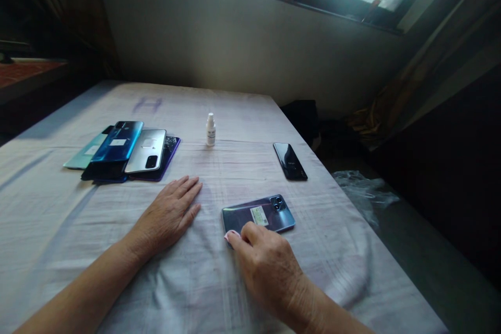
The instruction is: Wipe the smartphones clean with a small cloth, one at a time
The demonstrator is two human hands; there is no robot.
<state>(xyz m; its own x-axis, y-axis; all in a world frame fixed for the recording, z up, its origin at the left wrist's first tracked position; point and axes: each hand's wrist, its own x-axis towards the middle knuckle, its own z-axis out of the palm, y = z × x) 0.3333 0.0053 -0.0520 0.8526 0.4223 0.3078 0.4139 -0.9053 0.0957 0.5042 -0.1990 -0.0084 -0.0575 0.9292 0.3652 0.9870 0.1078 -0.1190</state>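
Note:
A grey-blue smartphone lies back up on the cloth, with a pale label and a camera block at its right end. My right hand is at its near left corner, fingers curled around a small pinkish-white cloth. Most of that cloth is hidden under my fingers. My left hand rests flat on the bedsheet, fingers stretched out, left of the phone and apart from it. Beyond the hands stands a small white bottle, upright and capped.
Several phones lie overlapping at the left, among them a blue one and a silver one. A black phone lies near the right edge of the sheet-covered surface. Clear plastic is on the floor. A wall and window stand behind.

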